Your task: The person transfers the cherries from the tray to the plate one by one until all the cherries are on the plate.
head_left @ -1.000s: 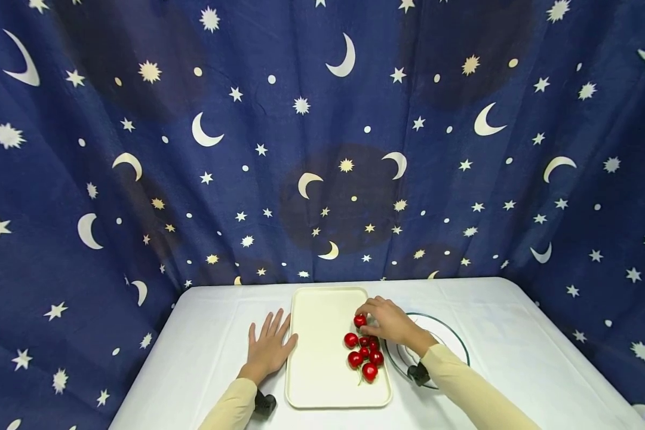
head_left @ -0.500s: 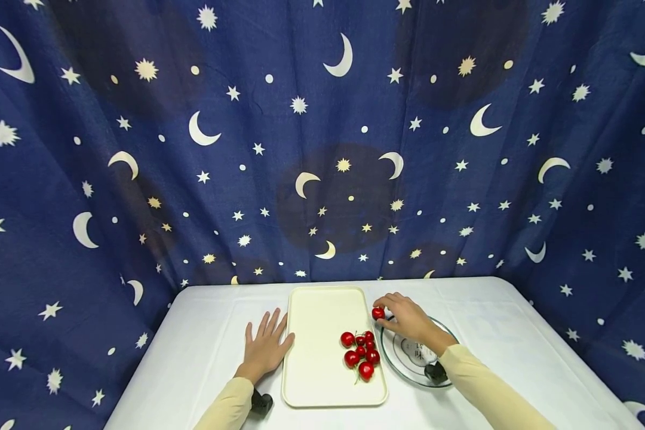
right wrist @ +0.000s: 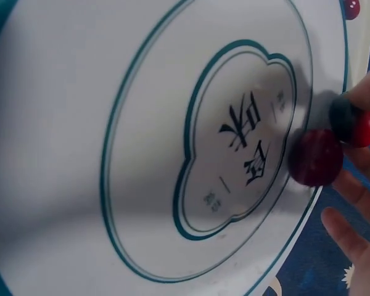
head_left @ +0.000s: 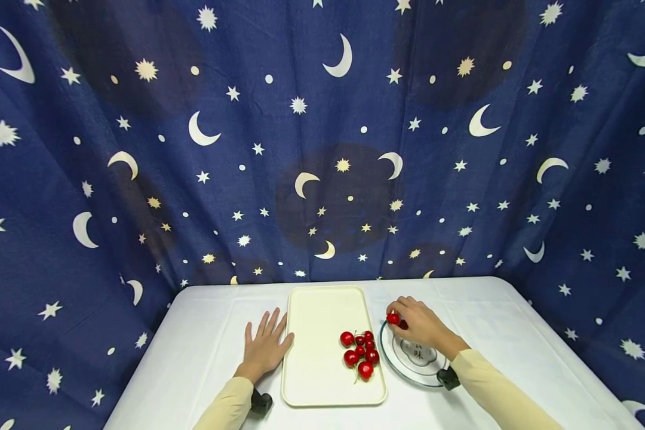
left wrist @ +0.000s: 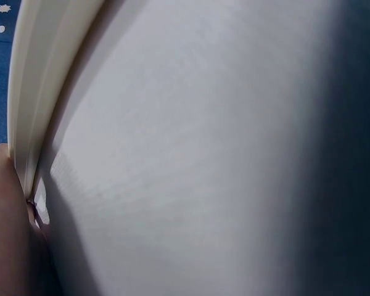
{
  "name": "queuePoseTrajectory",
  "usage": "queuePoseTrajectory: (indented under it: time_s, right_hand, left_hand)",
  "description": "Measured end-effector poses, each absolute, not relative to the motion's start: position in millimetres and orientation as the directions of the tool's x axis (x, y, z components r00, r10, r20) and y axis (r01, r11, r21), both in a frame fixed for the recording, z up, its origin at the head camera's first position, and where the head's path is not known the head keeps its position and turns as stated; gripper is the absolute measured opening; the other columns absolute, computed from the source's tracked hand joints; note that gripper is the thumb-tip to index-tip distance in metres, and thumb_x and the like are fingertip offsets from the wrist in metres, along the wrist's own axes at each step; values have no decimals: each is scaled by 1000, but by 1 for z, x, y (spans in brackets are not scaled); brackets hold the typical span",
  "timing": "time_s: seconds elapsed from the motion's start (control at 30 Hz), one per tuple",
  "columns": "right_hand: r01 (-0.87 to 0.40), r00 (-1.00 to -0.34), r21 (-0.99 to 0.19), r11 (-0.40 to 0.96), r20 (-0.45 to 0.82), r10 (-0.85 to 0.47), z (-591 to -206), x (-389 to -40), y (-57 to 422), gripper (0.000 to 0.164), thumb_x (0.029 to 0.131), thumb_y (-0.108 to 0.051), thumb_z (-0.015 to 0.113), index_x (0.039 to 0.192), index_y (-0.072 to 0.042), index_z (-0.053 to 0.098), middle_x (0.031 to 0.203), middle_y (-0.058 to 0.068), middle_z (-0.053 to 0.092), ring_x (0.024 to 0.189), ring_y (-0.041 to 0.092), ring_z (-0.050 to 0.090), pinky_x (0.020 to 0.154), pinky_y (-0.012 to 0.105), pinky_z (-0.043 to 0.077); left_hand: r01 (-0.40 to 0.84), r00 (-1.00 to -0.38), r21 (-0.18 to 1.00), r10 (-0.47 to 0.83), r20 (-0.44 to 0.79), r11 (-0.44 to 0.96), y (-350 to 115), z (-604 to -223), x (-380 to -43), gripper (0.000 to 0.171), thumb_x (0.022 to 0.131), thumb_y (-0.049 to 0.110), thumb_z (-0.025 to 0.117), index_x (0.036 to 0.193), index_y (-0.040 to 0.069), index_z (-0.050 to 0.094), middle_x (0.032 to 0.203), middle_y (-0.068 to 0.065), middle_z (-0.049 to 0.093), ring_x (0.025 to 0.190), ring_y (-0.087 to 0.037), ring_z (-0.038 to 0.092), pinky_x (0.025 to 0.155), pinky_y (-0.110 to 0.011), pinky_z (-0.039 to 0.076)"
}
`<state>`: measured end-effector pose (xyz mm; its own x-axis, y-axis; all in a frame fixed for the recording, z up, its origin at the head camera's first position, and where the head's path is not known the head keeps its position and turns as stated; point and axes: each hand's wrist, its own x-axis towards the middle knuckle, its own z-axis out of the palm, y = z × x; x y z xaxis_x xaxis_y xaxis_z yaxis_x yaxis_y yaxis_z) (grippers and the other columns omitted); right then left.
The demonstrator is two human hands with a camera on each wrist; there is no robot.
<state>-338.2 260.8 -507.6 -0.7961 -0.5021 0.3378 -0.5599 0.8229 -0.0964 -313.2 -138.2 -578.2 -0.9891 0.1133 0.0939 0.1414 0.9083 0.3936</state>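
Note:
My right hand (head_left: 420, 323) pinches a shiny red cherry (head_left: 393, 318) over the far left rim of a round white plate (head_left: 416, 375) with dark green rings. Beside the fingers, a second, darker cherry (right wrist: 316, 157) shows against the plate in the right wrist view. Black characters mark the plate's centre. A loose cluster of several red cherries (head_left: 365, 370), some with stems, lies on the right part of a cream rectangular tray (head_left: 317, 334). My left hand (head_left: 264, 346) lies flat with fingers spread left of the tray, its thumb at the tray's edge.
A white cloth covers the table (head_left: 204, 334). Behind and at both sides hangs a dark blue curtain (head_left: 258, 197) printed with moons and stars. Each wrist wears a small black camera (head_left: 261, 402). Plate and tray stand side by side.
My right hand has carried the cherry from over the tray rightward to the plate's far left rim. More of the plate's centre shows now. The left hand stays in place.

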Motion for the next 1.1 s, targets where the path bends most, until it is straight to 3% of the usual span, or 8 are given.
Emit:
queuePoseTrajectory:
  time_s: [0.23,0.63,0.87,1.1]
  right_hand:
    - [-537,-822,-120,835,294,-487,-507,-335,263,28,82,-20,77,107,-16,64,94,-4,67,86,13,56,73,34,47]
    - [-555,-794,-127,822,374,-478,-501,-339,257,26,91,-20,73,114,-14,66,100,0,69,91,16,59,78,41,50]
    - [-574,-787,-143,806,367,-495,-498,-338,231,24,94,-20,72,117,-16,67,101,-2,69,95,15,60,82,41,52]
    - [-650,-737,-146,745,360,-572,-498,-337,198,24,95,-22,70,117,-16,67,105,-2,70,98,16,60,84,40,52]
  left_hand:
    - [152,-988,415,128,86,897,-135,-571,-309,67,104,54,39,161,20,34,174,-6,23,162,-34,15,127,-69,-3]
    - [147,-989,376,123,88,915,-138,-570,-319,66,105,57,36,163,24,32,175,-2,20,163,-31,13,127,-68,-2]
    - [148,-989,383,129,76,912,-136,-563,-311,64,105,52,39,161,20,36,173,-6,24,162,-35,18,127,-70,1]
    - [139,-990,379,122,68,915,-134,-562,-306,63,105,51,39,160,20,37,173,-6,26,161,-35,19,127,-70,2]
